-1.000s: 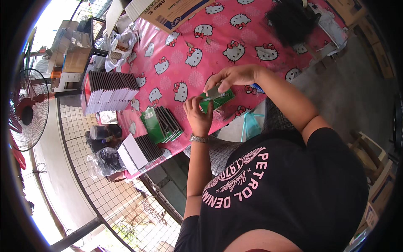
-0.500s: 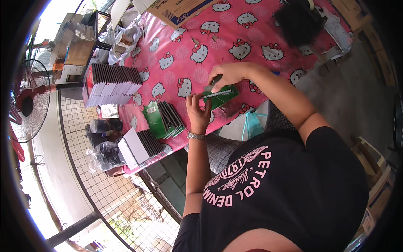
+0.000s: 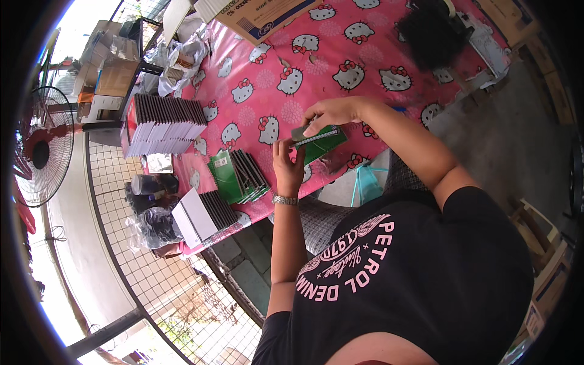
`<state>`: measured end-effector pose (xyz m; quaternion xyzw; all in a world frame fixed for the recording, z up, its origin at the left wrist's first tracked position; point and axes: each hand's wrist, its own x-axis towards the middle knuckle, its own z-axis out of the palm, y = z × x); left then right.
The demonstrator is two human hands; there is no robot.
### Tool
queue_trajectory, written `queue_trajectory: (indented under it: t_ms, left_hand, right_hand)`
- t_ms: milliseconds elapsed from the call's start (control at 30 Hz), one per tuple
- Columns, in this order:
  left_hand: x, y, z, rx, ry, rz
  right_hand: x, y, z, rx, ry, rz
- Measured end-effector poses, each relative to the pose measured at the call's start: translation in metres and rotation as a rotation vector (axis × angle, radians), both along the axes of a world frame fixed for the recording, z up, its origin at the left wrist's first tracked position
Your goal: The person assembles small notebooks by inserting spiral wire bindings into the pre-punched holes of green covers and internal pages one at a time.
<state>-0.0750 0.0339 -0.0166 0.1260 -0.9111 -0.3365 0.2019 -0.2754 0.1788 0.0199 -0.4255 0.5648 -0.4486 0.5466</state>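
A green spiral notebook lies near the table's front edge, its pale coil facing up. My left hand grips the notebook's left end between thumb and fingers. Above the coil, the closed fingers of my right hand hold a small flat grey piece, whose kind I cannot make out. Left of my left hand, a stack of green notebooks with dark coils leans on the table. Beside them is a pile of white-paged spiral notebooks.
A tall row of dark-coiled notebooks stands at the left. A cardboard box sits at the back, and a blurred black object at the far right. Plastic-wrapped items crowd the left edge; a fan stands beyond.
The grey piece in my right hand has tilted and shifted left and down toward the coil's left end. My left hand stays on the notebook.
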Motion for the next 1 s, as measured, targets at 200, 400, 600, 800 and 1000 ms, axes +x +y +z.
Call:
queue_trajectory:
  t_ms: [200, 400, 600, 800, 1000]
  left_hand:
    - [-0.003, -0.007, 0.005, 0.024, -0.019, -0.093]
    - [0.000, -0.014, 0.006, 0.085, -0.018, -0.105]
    - [-0.003, -0.015, 0.008, 0.152, -0.029, -0.090]
    - [-0.001, -0.021, -0.003, 0.298, -0.025, -0.028]
    - [-0.006, -0.015, 0.004, 0.300, -0.022, -0.032]
  right_hand:
    - [-0.010, -0.006, -0.009, 0.023, 0.303, 0.029]
    - [-0.004, -0.008, 0.006, -0.010, -0.056, 0.051]
    - [-0.002, -0.009, 0.005, -0.017, 0.248, -0.052]
    - [0.003, -0.017, 0.006, 0.073, 0.195, -0.011]
    - [0.003, -0.014, -0.011, -0.055, 0.122, -0.061]
